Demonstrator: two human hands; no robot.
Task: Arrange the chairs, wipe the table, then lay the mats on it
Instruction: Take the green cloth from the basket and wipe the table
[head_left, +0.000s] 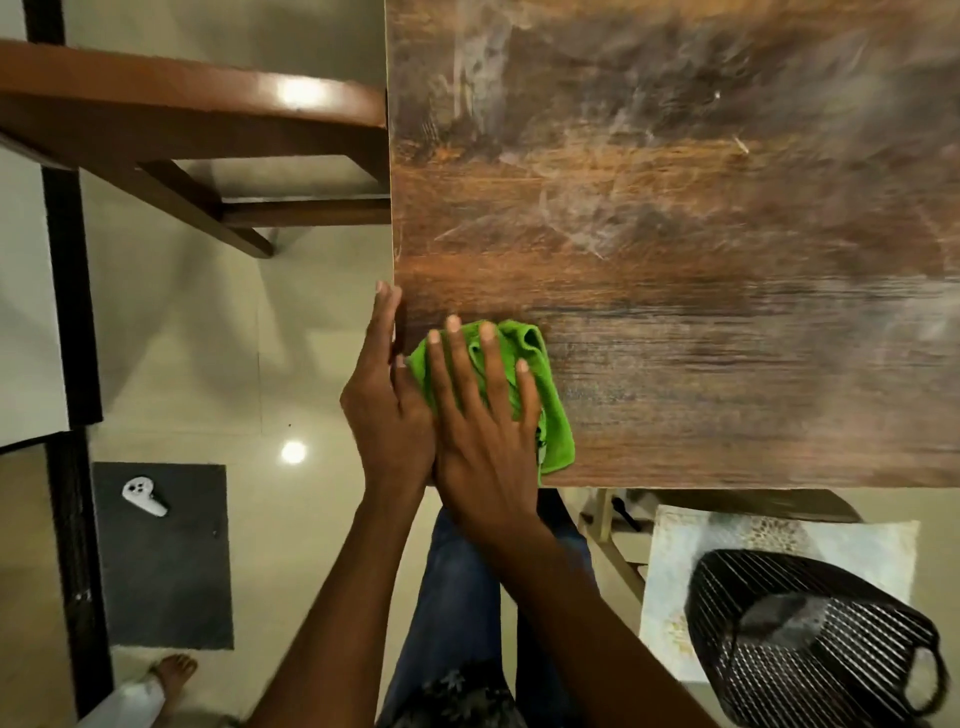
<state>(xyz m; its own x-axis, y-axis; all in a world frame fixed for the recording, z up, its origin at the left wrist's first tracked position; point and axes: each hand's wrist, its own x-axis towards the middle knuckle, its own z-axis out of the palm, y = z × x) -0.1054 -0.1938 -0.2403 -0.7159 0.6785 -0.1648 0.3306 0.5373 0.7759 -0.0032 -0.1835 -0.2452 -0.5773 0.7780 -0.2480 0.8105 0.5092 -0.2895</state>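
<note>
A crumpled green cloth (550, 395) lies on the near left corner of the brown wooden table (675, 218). My right hand (483, 441) presses flat on the cloth with its fingers spread and straight. My left hand (387, 400) stands upright with straight fingers against the table's left edge, right beside the cloth. A brown wooden chair (197, 135) stands at the table's left side with its seat pushed partly under the top. Pale mats (670, 582) lie on a seat below the table's near edge at the right.
A black slatted basket (810, 639) sits on top of the mats. A dark floor mat (166, 566) with a white controller (144, 497) on it lies on the tiled floor at the left. Another person's bare foot (174, 675) shows at the bottom left.
</note>
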